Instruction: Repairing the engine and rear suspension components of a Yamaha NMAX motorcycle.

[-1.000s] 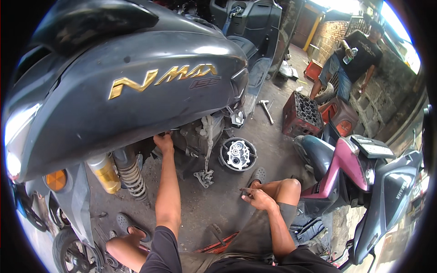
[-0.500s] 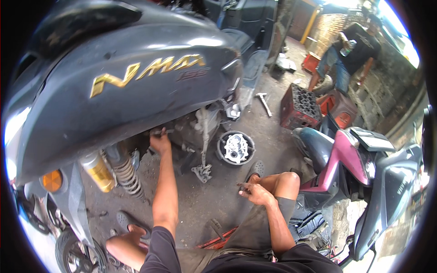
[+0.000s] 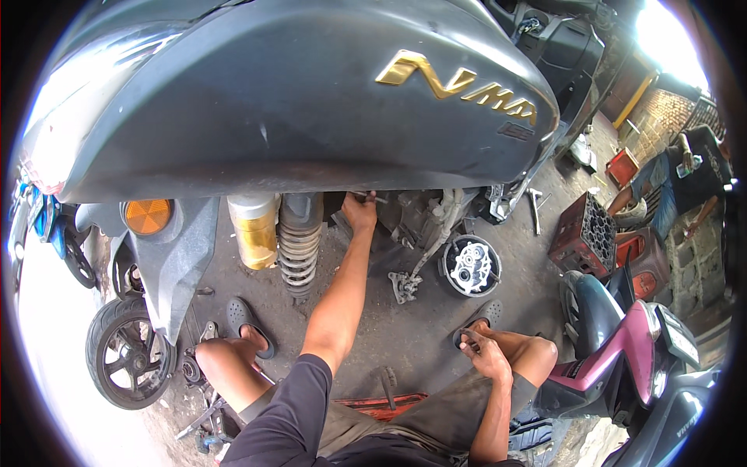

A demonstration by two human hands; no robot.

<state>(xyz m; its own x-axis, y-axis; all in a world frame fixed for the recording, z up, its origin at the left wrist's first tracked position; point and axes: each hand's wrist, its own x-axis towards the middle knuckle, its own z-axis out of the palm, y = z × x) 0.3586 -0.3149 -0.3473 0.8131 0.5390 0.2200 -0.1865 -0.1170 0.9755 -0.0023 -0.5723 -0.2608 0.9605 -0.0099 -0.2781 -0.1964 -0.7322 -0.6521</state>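
Observation:
A scooter's large dark body panel (image 3: 296, 117) with raised gold lettering spans the upper view. My left hand (image 3: 359, 213) reaches up to its lower edge, fingers closed around something partly hidden; a thin pale piece sticks out beside them. Left of that hand hang a coil-spring shock absorber (image 3: 299, 249) and its gold-and-silver canister (image 3: 254, 232). To its right, a dirty metal arm (image 3: 440, 233) of the scooter slants down to a bracket (image 3: 403, 287). Over my right knee, my right hand (image 3: 490, 358) is closed, fingers curled, with a small dark thing at the fingertips that I cannot make out.
A round dark pan (image 3: 446, 274) with a pale metal casing (image 3: 471, 266) stands on the floor. Beyond are a hammer-like tool (image 3: 536, 210), a red bottle crate (image 3: 580, 233) and a seated person (image 3: 696, 175). A pink-and-grey scooter (image 3: 603, 350) stands at right, a wheel (image 3: 131, 354) at left.
My view has swung left, so the panel and floor items appear farther right. My left hand stays at the panel's lower edge; my right hand stays closed over the knee.

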